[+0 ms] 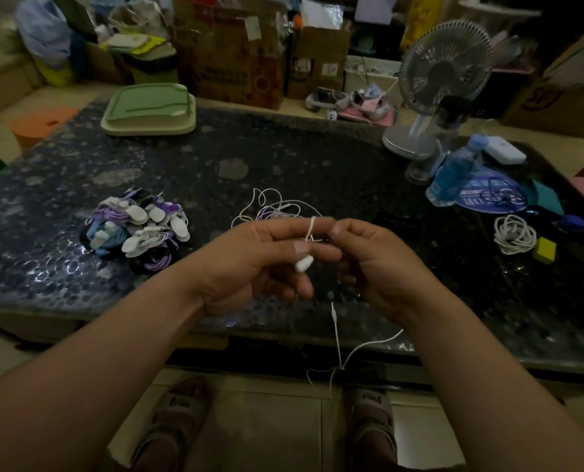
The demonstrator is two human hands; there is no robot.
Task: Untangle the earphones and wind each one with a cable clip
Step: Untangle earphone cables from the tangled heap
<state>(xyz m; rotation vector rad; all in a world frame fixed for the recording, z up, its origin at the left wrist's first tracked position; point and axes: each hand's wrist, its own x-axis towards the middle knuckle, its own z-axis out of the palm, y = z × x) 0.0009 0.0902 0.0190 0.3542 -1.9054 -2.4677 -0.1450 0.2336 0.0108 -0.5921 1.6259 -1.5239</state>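
The left hand (249, 264) has the white earphone cable (312, 227) looped round its outstretched forefinger and pins a small white piece (304, 264), clip or earbud, I cannot tell which, under the thumb. The right hand (375, 267), at three o'clock and almost touching it, has its fingers curled and seems to pinch the same cable beside that loop. The main risk, as I judge it, lies in the slack. The lead drops at six o'clock past the edge of the table (283, 148), its plug (333, 313) hanging free, and a quick wind could swing it into a snag or a fresh knot. Another strand seems to run toward the loose tangle (277, 206) at twelve o'clock, so pulling hard might tighten that tangle rather than free it. The single turn on the finger could also slip off if the thumb lets go. The cable itself is thin, white and limp, kinked where it bends. At nine o'clock lies a pile of wound earphones (137, 229), white, blue and purple, each apparently clipped.
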